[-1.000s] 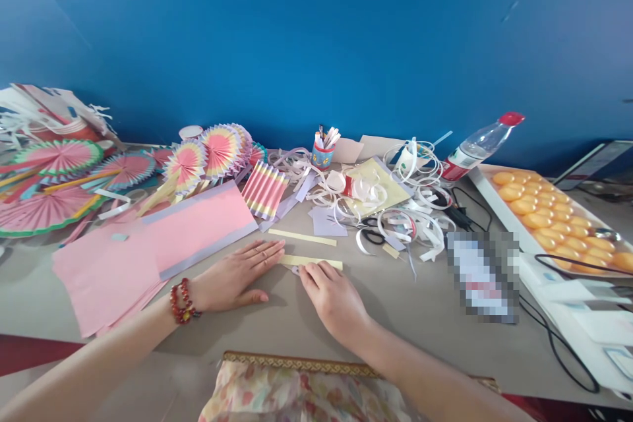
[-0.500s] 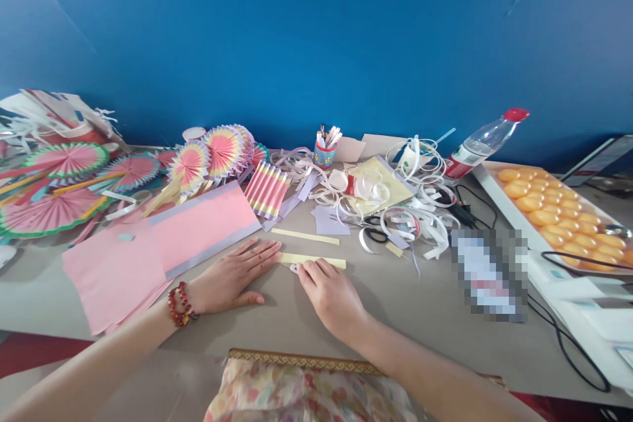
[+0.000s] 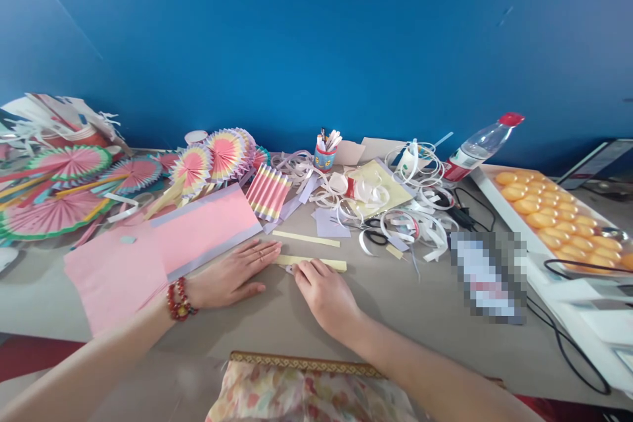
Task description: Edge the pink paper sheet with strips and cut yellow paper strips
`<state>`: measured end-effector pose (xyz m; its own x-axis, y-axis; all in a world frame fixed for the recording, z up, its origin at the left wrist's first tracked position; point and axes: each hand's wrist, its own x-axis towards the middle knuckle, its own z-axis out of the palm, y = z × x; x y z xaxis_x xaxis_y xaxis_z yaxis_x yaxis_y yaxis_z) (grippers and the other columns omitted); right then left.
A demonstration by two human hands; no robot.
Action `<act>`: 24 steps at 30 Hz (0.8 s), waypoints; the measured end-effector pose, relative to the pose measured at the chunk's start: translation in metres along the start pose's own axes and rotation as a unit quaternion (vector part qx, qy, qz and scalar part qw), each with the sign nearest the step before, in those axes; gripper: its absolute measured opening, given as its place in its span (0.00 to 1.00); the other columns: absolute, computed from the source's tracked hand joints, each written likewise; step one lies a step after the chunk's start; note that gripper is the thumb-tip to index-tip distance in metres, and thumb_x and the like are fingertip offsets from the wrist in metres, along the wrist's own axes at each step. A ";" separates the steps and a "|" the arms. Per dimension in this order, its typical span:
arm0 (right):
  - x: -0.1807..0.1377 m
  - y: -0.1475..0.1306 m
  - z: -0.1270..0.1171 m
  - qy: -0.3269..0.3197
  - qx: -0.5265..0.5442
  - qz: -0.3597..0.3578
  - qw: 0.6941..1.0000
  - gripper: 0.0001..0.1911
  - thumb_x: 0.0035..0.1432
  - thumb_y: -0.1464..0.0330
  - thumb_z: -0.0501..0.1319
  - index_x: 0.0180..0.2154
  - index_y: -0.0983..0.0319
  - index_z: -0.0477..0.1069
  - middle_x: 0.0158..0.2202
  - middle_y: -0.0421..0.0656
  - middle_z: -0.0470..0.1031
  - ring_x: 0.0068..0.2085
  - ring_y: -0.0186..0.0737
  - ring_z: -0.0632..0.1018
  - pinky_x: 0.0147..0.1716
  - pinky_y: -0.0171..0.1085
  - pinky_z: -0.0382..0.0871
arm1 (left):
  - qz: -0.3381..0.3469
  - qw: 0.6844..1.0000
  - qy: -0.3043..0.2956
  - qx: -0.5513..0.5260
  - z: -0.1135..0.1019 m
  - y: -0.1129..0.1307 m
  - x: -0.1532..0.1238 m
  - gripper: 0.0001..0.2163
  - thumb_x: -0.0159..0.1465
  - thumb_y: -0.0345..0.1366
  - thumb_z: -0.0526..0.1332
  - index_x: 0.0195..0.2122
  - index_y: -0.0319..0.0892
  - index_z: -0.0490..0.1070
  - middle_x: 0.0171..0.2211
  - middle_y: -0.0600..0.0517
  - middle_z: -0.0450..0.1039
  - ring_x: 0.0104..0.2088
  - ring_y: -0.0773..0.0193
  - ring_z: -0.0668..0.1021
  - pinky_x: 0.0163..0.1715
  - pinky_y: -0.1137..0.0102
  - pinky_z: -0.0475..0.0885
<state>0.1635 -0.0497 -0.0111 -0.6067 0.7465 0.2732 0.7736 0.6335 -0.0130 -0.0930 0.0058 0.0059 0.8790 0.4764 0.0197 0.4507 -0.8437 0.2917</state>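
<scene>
Blue wall (image 3: 316, 46): we see it fill the upper half of the frame.
Grey table (image 3: 277, 326): it spreads across the lower half, under everything we list below.
White-sided tray (image 3: 496, 203): at the right, with rows of glossy orange rounds (image 3: 554, 211) in it.
Pink sheets (image 3: 116, 277): at centre left, stacked and overlapped by a lavender-edged pink sheet (image 3: 212, 221).
Paper fans (image 3: 225, 153): pleated, crowded along the left.
White ribbons (image 3: 395, 224): tangled, right of centre.
Left hand (image 3: 237, 275): near the centre, palm down and flat, fingers outstretched; its fingertips meet the left end of the near yellow strip.
Right hand (image 3: 324, 293): just right of it, fingers curled over that strip; we cannot tell how firmly they grip.
Bottle (image 3: 479, 145): red-capped, leaning, upper right.
Near yellow strip (image 3: 337, 266): lying flat at the centre, under the right fingers.
Far yellow strip (image 3: 306, 238): thinner, just above it, apart from both hands.
Small pale piece (image 3: 289, 270): peeking out at the right fingertips; we cannot make out what it is.
</scene>
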 end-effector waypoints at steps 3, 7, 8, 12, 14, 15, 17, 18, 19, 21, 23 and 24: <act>0.000 0.001 0.000 -0.003 -0.007 0.002 1.000 0.11 0.66 0.75 0.55 0.47 0.64 0.72 0.38 0.46 0.75 0.39 0.42 0.74 0.37 0.39 0.68 | 0.009 0.999 0.026 -0.028 -0.008 -0.001 0.008 0.29 0.72 0.30 0.46 0.71 0.48 0.36 0.66 0.46 0.57 0.65 0.56 0.60 0.63 0.59 0.59; -0.001 0.001 0.002 -0.007 -0.014 0.003 1.000 0.10 0.64 0.75 0.58 0.47 0.64 0.72 0.39 0.46 0.75 0.39 0.43 0.74 0.36 0.39 0.68 | 0.054 0.998 0.013 -0.043 -0.009 -0.006 0.021 0.36 0.66 0.22 0.46 0.71 0.51 0.32 0.59 0.46 0.66 0.57 0.56 0.69 0.55 0.61 0.66; -0.001 0.001 0.003 -0.007 -0.015 0.002 1.000 0.10 0.63 0.75 0.58 0.47 0.65 0.72 0.38 0.46 0.75 0.39 0.43 0.74 0.36 0.39 0.68 | 0.059 0.997 0.003 -0.051 -0.009 -0.007 0.024 0.37 0.65 0.21 0.47 0.71 0.52 0.30 0.58 0.47 0.67 0.55 0.56 0.70 0.54 0.61 0.67; -0.002 0.002 0.004 -0.005 -0.010 -0.003 1.000 0.12 0.63 0.75 0.59 0.48 0.64 0.72 0.38 0.46 0.75 0.40 0.43 0.74 0.37 0.38 0.68 | 0.051 0.992 -0.027 -0.110 -0.011 -0.017 0.029 0.38 0.64 0.20 0.46 0.70 0.52 0.29 0.59 0.52 0.69 0.54 0.58 0.69 0.55 0.63 0.64; -0.002 0.002 0.005 0.000 -0.004 -0.002 1.000 0.12 0.64 0.75 0.58 0.49 0.63 0.71 0.38 0.45 0.74 0.40 0.42 0.74 0.37 0.38 0.67 | 0.046 0.988 -0.039 -0.144 -0.012 -0.021 0.029 0.36 0.66 0.22 0.45 0.71 0.52 0.30 0.59 0.54 0.69 0.55 0.59 0.69 0.57 0.64 0.62; -0.002 0.002 0.005 0.004 -0.002 -0.002 1.000 0.12 0.64 0.75 0.58 0.48 0.64 0.71 0.37 0.45 0.74 0.39 0.42 0.73 0.37 0.38 0.67 | 0.042 0.985 -0.044 -0.159 -0.012 -0.023 0.029 0.35 0.67 0.23 0.45 0.71 0.52 0.31 0.58 0.54 0.69 0.56 0.59 0.68 0.57 0.65 0.62; -0.003 0.003 0.007 0.011 0.004 -0.003 1.000 0.11 0.63 0.75 0.59 0.48 0.64 0.71 0.37 0.46 0.74 0.39 0.42 0.73 0.36 0.38 0.67 | 0.032 0.983 -0.048 -0.177 -0.012 -0.026 0.028 0.33 0.68 0.25 0.45 0.71 0.52 0.32 0.58 0.55 0.70 0.55 0.60 0.69 0.57 0.66 0.61; -0.003 0.003 0.007 0.012 0.007 -0.004 1.000 0.11 0.63 0.76 0.59 0.48 0.65 0.71 0.37 0.46 0.74 0.39 0.42 0.73 0.36 0.38 0.67 | 0.025 0.982 -0.049 -0.181 -0.012 -0.027 0.028 0.32 0.69 0.26 0.44 0.71 0.52 0.33 0.58 0.55 0.70 0.55 0.60 0.69 0.57 0.66 0.62; -0.003 0.004 0.008 0.013 0.009 -0.006 1.000 0.11 0.63 0.76 0.59 0.48 0.65 0.71 0.37 0.46 0.74 0.39 0.43 0.73 0.36 0.38 0.67 | 0.020 0.982 -0.050 -0.184 -0.011 -0.027 0.027 0.31 0.69 0.27 0.44 0.71 0.51 0.34 0.58 0.55 0.70 0.55 0.60 0.70 0.57 0.66 0.61; -0.004 0.004 0.009 0.013 0.009 -0.009 1.000 0.12 0.63 0.76 0.59 0.48 0.65 0.71 0.38 0.46 0.74 0.40 0.43 0.73 0.37 0.39 0.67 | 0.014 0.981 -0.050 -0.189 -0.011 -0.026 0.027 0.30 0.70 0.28 0.43 0.71 0.51 0.34 0.58 0.55 0.70 0.56 0.60 0.69 0.58 0.65 0.60; -0.003 0.005 0.008 0.014 0.007 -0.011 1.000 0.12 0.63 0.76 0.59 0.48 0.65 0.71 0.38 0.45 0.73 0.40 0.43 0.73 0.37 0.39 0.67 | 0.012 0.980 -0.048 -0.194 -0.011 -0.026 0.027 0.30 0.70 0.29 0.43 0.71 0.52 0.34 0.58 0.55 0.70 0.57 0.60 0.69 0.59 0.65 0.60; -0.003 0.004 0.008 0.014 0.008 -0.012 1.000 0.12 0.63 0.76 0.59 0.48 0.65 0.71 0.38 0.45 0.73 0.40 0.43 0.73 0.37 0.39 0.67 | 0.013 0.979 -0.048 -0.196 -0.011 -0.025 0.027 0.30 0.70 0.29 0.43 0.71 0.52 0.34 0.58 0.55 0.70 0.57 0.60 0.69 0.59 0.64 0.60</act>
<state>0.1672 -0.0476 -0.0192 -0.6187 0.7257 0.3009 0.7564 0.6538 -0.0214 -0.0823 0.0430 0.0100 0.9085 0.4148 -0.0516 0.3496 -0.6865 0.6376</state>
